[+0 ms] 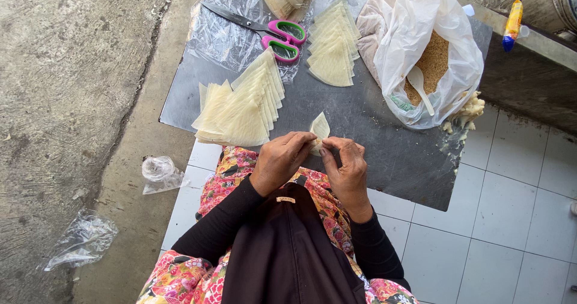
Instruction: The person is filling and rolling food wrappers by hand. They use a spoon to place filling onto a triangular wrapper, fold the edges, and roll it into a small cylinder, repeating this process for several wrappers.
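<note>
Plastic bag (pixel 393 33) holds crumbs (pixel 434 60), spoon (pixel 419 86); both hands' grip pinches pastry wrapper (pixel 320 127).

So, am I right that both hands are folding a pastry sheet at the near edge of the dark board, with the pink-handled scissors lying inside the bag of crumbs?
Not quite. In the head view the pink-handled scissors lie on clear plastic wrap at the board's far side; the white spoon sits in the bag of crumbs. Left hand and right hand do fold the pastry sheet.
</note>
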